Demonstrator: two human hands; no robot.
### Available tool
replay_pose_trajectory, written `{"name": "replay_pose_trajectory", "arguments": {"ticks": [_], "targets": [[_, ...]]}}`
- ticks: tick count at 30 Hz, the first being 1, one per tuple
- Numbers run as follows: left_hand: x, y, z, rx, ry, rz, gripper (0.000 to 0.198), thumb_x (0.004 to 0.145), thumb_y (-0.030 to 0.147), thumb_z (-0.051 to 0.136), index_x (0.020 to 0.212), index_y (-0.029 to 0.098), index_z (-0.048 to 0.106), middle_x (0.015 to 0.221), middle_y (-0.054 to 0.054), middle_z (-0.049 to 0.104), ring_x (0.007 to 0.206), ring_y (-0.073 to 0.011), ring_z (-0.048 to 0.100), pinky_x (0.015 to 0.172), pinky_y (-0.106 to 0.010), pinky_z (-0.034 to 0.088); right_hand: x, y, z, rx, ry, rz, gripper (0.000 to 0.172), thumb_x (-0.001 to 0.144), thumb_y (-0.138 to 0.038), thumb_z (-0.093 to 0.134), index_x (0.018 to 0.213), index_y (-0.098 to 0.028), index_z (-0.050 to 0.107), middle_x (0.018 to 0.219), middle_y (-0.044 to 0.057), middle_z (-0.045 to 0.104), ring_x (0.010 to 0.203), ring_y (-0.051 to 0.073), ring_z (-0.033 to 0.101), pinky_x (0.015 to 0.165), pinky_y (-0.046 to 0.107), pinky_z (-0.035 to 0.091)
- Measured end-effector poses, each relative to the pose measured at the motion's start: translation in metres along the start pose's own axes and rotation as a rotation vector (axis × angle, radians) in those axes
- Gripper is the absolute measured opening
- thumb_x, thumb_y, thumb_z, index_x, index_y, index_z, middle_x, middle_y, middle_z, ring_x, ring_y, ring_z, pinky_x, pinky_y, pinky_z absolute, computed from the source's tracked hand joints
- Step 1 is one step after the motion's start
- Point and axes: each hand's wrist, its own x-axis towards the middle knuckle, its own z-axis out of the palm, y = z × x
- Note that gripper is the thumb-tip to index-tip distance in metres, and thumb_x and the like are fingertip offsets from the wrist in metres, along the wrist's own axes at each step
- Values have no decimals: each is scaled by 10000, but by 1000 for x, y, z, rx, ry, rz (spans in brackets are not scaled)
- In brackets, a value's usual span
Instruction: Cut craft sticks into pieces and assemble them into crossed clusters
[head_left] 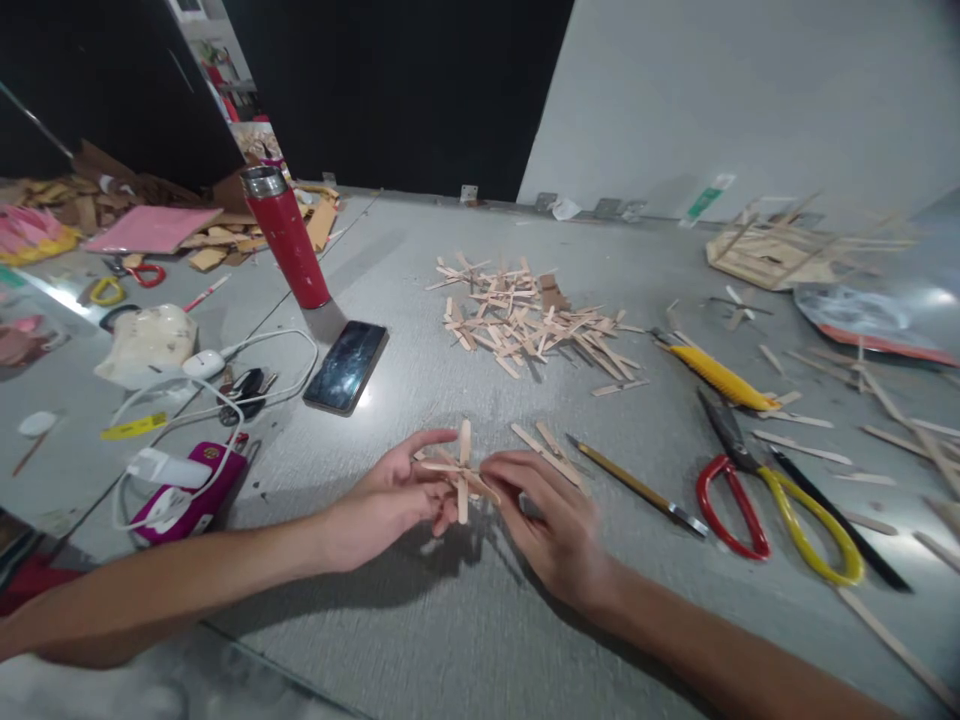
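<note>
My left hand (pixel 390 500) pinches a small star of crossed wooden sticks (pixel 459 468), held just above the grey table (pixel 420 620). My right hand (pixel 551 520) curls its fingers against the star's right side, touching the same sticks. Two loose sticks (pixel 551 450) lie just behind my right hand. A heap of cut wooden sticks (pixel 529 320) lies farther back at the table's middle.
A brush (pixel 637 487) and red-and-yellow scissors (pixel 765 490) lie to the right, a yellow utility knife (pixel 716 377) behind them. A phone (pixel 346 365) and red flask (pixel 289 240) stand to the left, with cables and a pink power bank (pixel 187 495). A stick frame (pixel 780 250) sits far right.
</note>
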Motion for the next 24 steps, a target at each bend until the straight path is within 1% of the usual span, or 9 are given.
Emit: {"name": "replay_pose_trajectory", "arguments": {"ticks": [2, 5, 9, 11, 13, 16, 20, 24], "targets": [[0, -1, 0, 65, 0, 26, 629, 801, 157, 835, 1355, 207, 540, 900, -15, 705, 757, -127, 643, 699, -248, 470, -1, 1, -1, -13, 0, -2, 248, 954, -10, 615, 1113, -194, 662, 944, 86, 735, 854, 194, 729, 736, 304, 640], [1, -1, 1, 120, -12, 68, 483, 851, 242, 839, 1262, 176, 593, 868, -16, 716, 781, -129, 669, 763, -264, 505, -2, 0, -2, -16, -6, -20, 256, 956, -8, 608, 1132, -186, 662, 959, 93, 732, 861, 196, 729, 741, 303, 640], [1, -1, 2, 141, 18, 104, 438, 857, 312, 846, 1185, 158, 599, 842, -41, 755, 707, -158, 718, 672, -277, 564, -2, -3, -2, -32, -24, -61, 238, 959, -12, 605, 1132, -163, 667, 966, 101, 733, 864, 194, 734, 768, 292, 635], [0, -1, 2, 138, 31, 141, 412, 847, 310, 858, 1138, 152, 613, 835, -49, 770, 698, -160, 733, 655, -272, 587, -3, -4, -2, -44, -37, -75, 207, 957, -21, 616, 1102, -159, 668, 951, 98, 735, 848, 190, 738, 765, 282, 629], [0, -2, 2, 134, 35, 171, 366, 849, 300, 858, 1091, 146, 630, 821, -46, 777, 703, -153, 747, 678, -267, 608, -4, -5, -3, -68, -44, -91, 169, 951, -33, 634, 1054, -164, 664, 912, 84, 738, 798, 180, 738, 723, 266, 618], [-1, -3, 1, 139, 35, 163, 304, 852, 285, 854, 1031, 138, 657, 825, -49, 787, 721, -152, 763, 708, -267, 632, -5, -5, -3, -102, -48, -111, 129, 955, -54, 642, 1001, -173, 652, 863, 64, 741, 734, 165, 731, 658, 251, 595], [-1, -5, -1, 150, 51, 124, 296, 802, 235, 888, 1002, 133, 695, 836, -48, 792, 727, -165, 772, 713, -297, 660, -5, -6, -3, -106, -78, -148, 135, 955, -43, 631, 1013, -163, 653, 884, 76, 746, 767, 170, 738, 682, 254, 595], [-1, -4, -2, 161, 57, 121, 273, 774, 217, 902, 949, 127, 712, 815, -45, 790, 715, -167, 771, 722, -304, 663, -7, -6, -3, -127, -77, -169, 166, 946, -21, 629, 1036, -157, 657, 883, 80, 747, 782, 176, 740, 690, 252, 591]]}}
